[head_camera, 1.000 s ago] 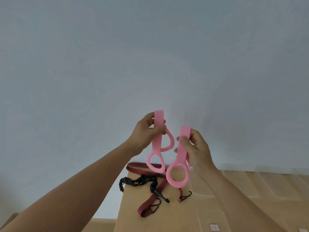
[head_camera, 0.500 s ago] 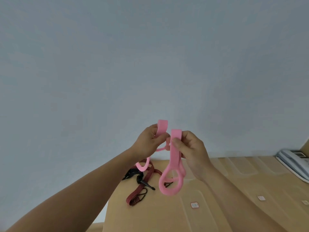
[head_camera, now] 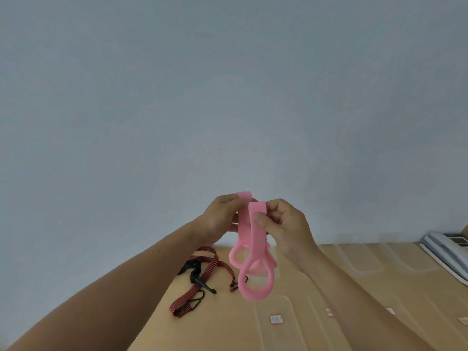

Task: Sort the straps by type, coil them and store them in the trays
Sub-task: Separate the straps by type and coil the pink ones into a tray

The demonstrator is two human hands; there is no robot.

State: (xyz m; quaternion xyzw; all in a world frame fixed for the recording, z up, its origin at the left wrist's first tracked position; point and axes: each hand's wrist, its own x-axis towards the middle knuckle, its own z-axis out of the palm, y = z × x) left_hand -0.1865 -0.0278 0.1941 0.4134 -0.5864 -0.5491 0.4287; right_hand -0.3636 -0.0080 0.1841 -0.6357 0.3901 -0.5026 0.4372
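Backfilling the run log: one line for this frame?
left hand: grips rear pink strap | right hand: pinches front pink strap | both straps: held up, overlapping | red bungee cord: lying on table

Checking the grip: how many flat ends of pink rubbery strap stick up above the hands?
2. One flat pink rubbery strap end sticks up from the left hand; the other from the right hand, nearer the camera. None seems hidden.

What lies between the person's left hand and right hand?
Head view: two straps hang there. The left hand holds the rear pink strap; the right hand pinches the front pink strap.
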